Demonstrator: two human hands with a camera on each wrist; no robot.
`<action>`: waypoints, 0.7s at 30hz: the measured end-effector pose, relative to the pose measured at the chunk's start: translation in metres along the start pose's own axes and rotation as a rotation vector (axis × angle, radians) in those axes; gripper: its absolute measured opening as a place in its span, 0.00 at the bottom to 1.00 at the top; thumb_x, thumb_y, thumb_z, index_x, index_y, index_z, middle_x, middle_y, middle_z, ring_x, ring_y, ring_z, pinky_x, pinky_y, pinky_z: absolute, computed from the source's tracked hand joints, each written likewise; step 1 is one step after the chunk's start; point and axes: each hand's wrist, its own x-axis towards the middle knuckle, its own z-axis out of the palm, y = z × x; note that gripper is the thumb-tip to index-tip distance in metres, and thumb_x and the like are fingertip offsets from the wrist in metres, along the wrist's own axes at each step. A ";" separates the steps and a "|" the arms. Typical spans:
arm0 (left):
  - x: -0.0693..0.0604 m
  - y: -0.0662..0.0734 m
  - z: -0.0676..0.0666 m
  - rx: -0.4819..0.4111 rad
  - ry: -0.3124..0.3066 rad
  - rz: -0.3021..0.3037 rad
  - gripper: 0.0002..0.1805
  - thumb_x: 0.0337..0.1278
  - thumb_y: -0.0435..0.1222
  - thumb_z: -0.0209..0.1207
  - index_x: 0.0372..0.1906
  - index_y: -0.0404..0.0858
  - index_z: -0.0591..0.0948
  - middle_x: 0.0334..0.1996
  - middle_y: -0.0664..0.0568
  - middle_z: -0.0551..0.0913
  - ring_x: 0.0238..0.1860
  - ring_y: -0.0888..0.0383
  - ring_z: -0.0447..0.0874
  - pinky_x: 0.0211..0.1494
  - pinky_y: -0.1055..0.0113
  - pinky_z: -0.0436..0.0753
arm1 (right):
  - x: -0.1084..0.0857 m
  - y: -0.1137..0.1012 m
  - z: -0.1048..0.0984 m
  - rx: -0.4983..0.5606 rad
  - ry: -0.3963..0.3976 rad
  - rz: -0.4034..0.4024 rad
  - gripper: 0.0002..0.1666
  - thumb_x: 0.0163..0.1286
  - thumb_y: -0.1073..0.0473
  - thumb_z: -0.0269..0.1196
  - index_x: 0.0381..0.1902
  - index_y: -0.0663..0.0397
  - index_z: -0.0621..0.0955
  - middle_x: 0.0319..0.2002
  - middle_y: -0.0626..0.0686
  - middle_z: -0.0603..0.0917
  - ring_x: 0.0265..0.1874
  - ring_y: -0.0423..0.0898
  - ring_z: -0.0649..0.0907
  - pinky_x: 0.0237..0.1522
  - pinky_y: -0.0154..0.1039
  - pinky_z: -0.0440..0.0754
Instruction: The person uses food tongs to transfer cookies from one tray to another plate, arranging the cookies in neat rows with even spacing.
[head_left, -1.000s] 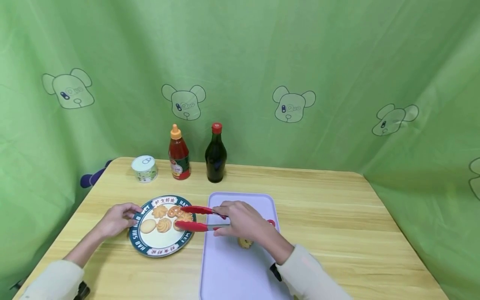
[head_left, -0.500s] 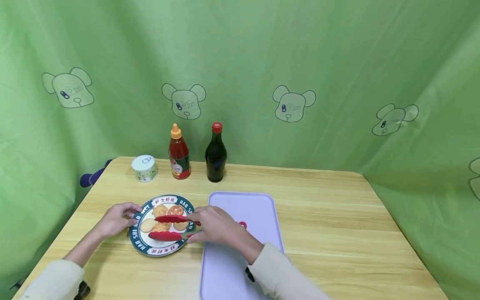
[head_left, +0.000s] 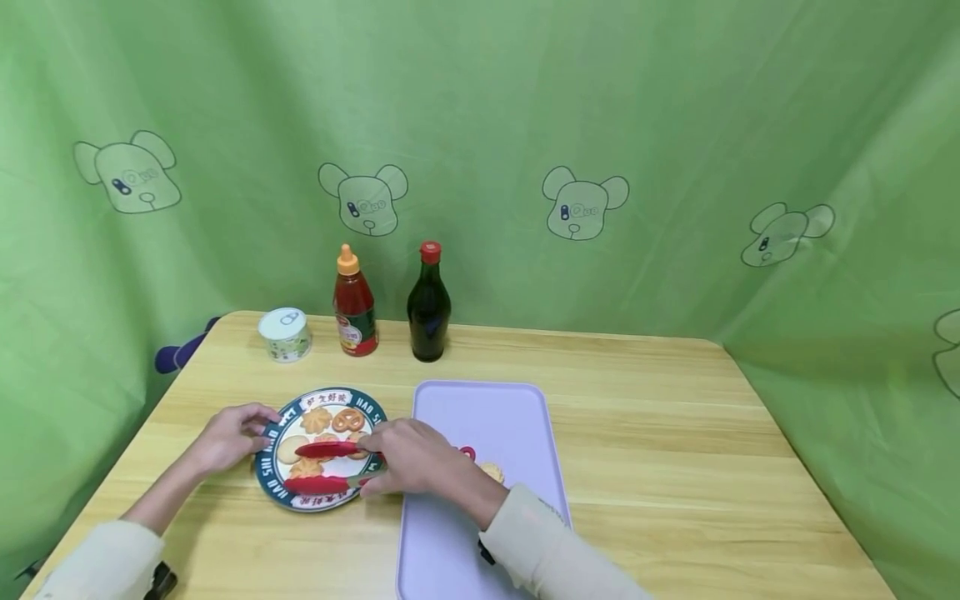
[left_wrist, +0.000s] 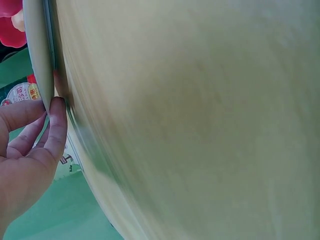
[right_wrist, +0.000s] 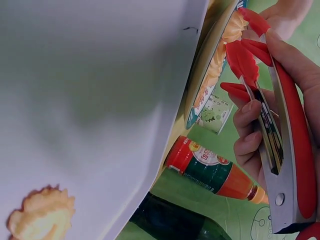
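My left hand pinches the left rim of a round plate with a dark patterned border; in the left wrist view the thumb and fingers grip its edge. Over the plate, my right hand holds red-tipped metal tongs. A ruffled cookie lies between the tong tips, low on the plate's left side; whether they squeeze it I cannot tell. Around it are a pretzel-shaped cookie, a flower-shaped cookie, a smooth oval cookie and others partly hidden by the tongs.
A lilac tray stands right of the plate, with a cookie on it, partly behind my right forearm. At the back are a white-lidded can, a red sauce bottle and a dark bottle. Green curtain surrounds the table.
My right hand has moved left from above the tray, bringing the tongs and the ruffled cookie across to the plate's lower left. My left hand stays on the rim.
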 end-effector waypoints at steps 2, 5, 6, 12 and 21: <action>0.000 0.001 0.000 -0.002 0.001 0.001 0.20 0.51 0.24 0.57 0.53 0.28 0.75 0.48 0.33 0.79 0.46 0.45 0.80 0.47 0.56 0.84 | 0.000 0.000 0.001 0.007 0.001 -0.002 0.36 0.53 0.38 0.69 0.58 0.45 0.79 0.52 0.44 0.83 0.49 0.38 0.81 0.53 0.34 0.80; 0.000 0.001 0.000 -0.005 -0.002 0.006 0.20 0.51 0.24 0.57 0.53 0.28 0.75 0.48 0.33 0.79 0.46 0.44 0.80 0.47 0.56 0.84 | -0.001 0.000 0.000 0.028 -0.001 0.001 0.37 0.53 0.37 0.69 0.59 0.45 0.78 0.55 0.44 0.82 0.53 0.39 0.80 0.56 0.35 0.79; 0.000 0.001 0.000 -0.005 0.000 0.006 0.20 0.51 0.24 0.58 0.52 0.28 0.75 0.48 0.33 0.79 0.46 0.45 0.80 0.47 0.56 0.84 | -0.002 0.001 -0.001 0.036 -0.002 0.002 0.38 0.53 0.37 0.69 0.60 0.45 0.77 0.56 0.44 0.81 0.55 0.40 0.79 0.57 0.36 0.79; 0.000 0.002 0.000 -0.004 0.008 0.025 0.20 0.50 0.23 0.58 0.52 0.27 0.76 0.47 0.33 0.79 0.45 0.46 0.80 0.46 0.56 0.84 | -0.015 0.009 -0.014 0.048 0.026 -0.001 0.40 0.52 0.37 0.69 0.61 0.47 0.76 0.49 0.45 0.83 0.41 0.37 0.79 0.43 0.30 0.80; 0.000 0.001 0.000 -0.008 0.011 0.025 0.19 0.49 0.23 0.58 0.51 0.27 0.76 0.44 0.36 0.81 0.42 0.49 0.81 0.44 0.59 0.84 | -0.047 0.035 -0.028 0.068 0.023 0.089 0.42 0.51 0.37 0.70 0.61 0.47 0.76 0.47 0.45 0.83 0.32 0.36 0.75 0.34 0.28 0.77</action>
